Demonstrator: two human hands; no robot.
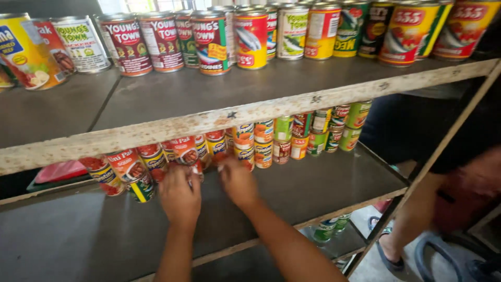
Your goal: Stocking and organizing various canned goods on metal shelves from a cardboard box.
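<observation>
A person reaches both hands into the middle shelf (pixel 323 183) of a worn metal rack. The left hand (pixel 180 197) and right hand (pixel 237 181) rest against small red-labelled cans (pixel 182 150) stacked two high near the shelf's back edge; fingers are hidden behind the cans, so I cannot tell whether either hand grips one. More stacked cans (pixel 313 133) run toward the right end. A row of taller cans (pixel 250 36) lines the top shelf (pixel 209 94). The likely risk: nudging a lower can could topple the stack, sending cans rolling off the front edge toward a nearby person's sandalled foot (pixel 389 250).
</observation>
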